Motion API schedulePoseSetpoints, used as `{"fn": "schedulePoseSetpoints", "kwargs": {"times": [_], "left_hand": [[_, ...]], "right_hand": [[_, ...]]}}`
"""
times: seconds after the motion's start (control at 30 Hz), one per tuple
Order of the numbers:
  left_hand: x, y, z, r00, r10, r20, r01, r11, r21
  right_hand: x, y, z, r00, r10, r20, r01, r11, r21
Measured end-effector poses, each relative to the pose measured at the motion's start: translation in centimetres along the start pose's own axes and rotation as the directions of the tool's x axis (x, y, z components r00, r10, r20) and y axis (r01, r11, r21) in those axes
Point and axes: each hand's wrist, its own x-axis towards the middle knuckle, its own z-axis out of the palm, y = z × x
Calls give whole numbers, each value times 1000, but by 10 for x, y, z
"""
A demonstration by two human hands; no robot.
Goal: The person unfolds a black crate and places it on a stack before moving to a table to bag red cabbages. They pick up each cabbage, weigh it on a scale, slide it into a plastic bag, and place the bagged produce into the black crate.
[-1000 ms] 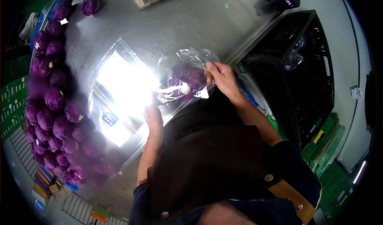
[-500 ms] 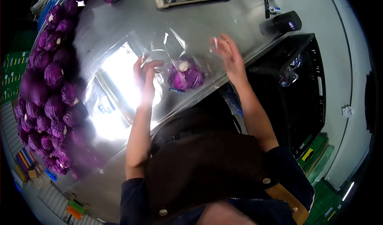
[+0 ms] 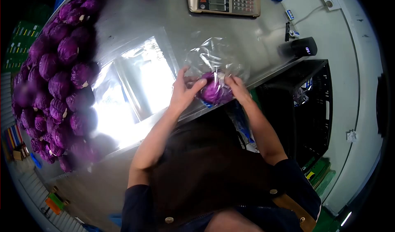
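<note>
- Having just closed in on the round, clear-bagged purple cabbage [image 3: 216,94], you've likely steadied it
- left hand [image 3: 185,91]: fingers spread
- right hand [image 3: 239,90]: curled, can't tell the grip

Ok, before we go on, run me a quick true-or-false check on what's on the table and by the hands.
1. A cabbage sits between the left hand and the right hand. True.
2. That cabbage is bare. False: a clear bag is around it.
3. The clock is nearer the black crate than the scale is. True.
4. The pile of loose cabbages is on the right of the view. False: it is on the left.
5. The right hand is on the scale. False: it is at the bagged cabbage, and the scale stands farther off.
</note>
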Motion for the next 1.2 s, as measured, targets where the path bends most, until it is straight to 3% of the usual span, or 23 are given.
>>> {"fn": "schedulePoseSetpoints", "kwargs": {"times": [0.03, 0.07, 0.1, 0.13, 0.17, 0.2, 0.23, 0.27, 0.3, 0.33, 0.4, 0.43, 0.5, 0.6, 0.63, 0.73, 0.83, 0.87, 0.93, 0.97, 1.03, 1.1, 1.2], "left_hand": [[4, 1, -2, 999, -42, 13, 42, 999, -24], [6, 1, -6, 996, -84, 26, 85, 995, -47], [6, 1, -9, 991, -126, 35, 129, 989, -70], [10, -12, -10, 993, -99, 65, 105, 989, -102], [13, -28, -6, 999, -3, 54, 12, 987, -161], [20, -55, 5, 999, 21, 28, -14, 970, -242], [8, -39, -1, 996, 64, 65, -50, 979, -195], [6, -34, -4, 998, 47, 47, -47, 999, -10], [12, -47, 2, 990, 99, 96, -66, 951, -302], [15, -55, 8, 991, 130, 14, -126, 976, -178], [12, -37, 12, 986, 153, -67, -153, 988, -4], [15, -38, 16, 981, 173, -85, -175, 984, -20], [18, -39, 22, 977, 180, -111, -182, 983, -4], [15, -38, 17, 983, 165, -84, -166, 986, -9], [13, -38, 15, 981, 170, -97, -164, 984, 63], [9, -34, 12, 989, 104, -105, -79, 973, 216], [19, -53, 25, 995, 72, -63, -70, 997, 29], [24, -59, 27, 992, 120, 42, -120, 993, 5], [27, -53, 33, 992, 89, 92, -93, 995, 39], [35, -56, 37, 983, 131, 126, -132, 991, -4], [31, -9, 46, 985, 120, 125, -142, 973, 184], [49, 6, 62, 925, 315, 215, -352, 921, 166], [48, 56, 96, 860, 468, 204, -491, 867, 80]], "right_hand": [[6, 3, -2, 987, 158, -15, -154, 977, 146], [9, -3, -1, 949, 274, -154, -251, 956, 151], [20, 2, -4, 926, 356, -127, -315, 913, 260], [21, 4, -12, 927, 337, -162, -303, 931, 202], [21, 3, -18, 942, 334, 15, -319, 884, 343], [7, -18, -8, 966, 248, -70, -216, 927, 306], [40, 53, -49, 973, 232, -10, -196, 844, 500], [35, 50, -49, 976, 216, -41, -169, 856, 488], [37, 64, -63, 994, 82, 74, -109, 820, 562], [32, 66, -59, 995, 100, -28, -69, 832, 550], [6, 23, -20, 978, 90, -187, -29, 952, 306], [5, 15, -16, 981, 80, -178, -48, 983, 179], [10, 17, -25, 983, 119, -138, -85, 969, 232], [9, 1, -27, 948, 246, -202, -226, 967, 117], [7, -3, -22, 984, 147, -104, -121, 967, 222], [13, 5, -21, 994, 108, -5, -96, 908, 409], [19, 12, -19, 998, -45, 53, 24, 938, 347], [15, 1, -6, 982, -150, 113, 89, 901, 424], [25, 25, -17, 989, -111, 93, 52, 873, 485], [32, 35, -15, 993, -105, 52, 52, 794, 606], [34, 39, -14, 999, -29, 20, -7, 405, 914], [36, 27, -8, 978, -162, -129, 170, 271, 947], [45, -11, -26, 912, -196, -360, 372, 27, 928]]}}
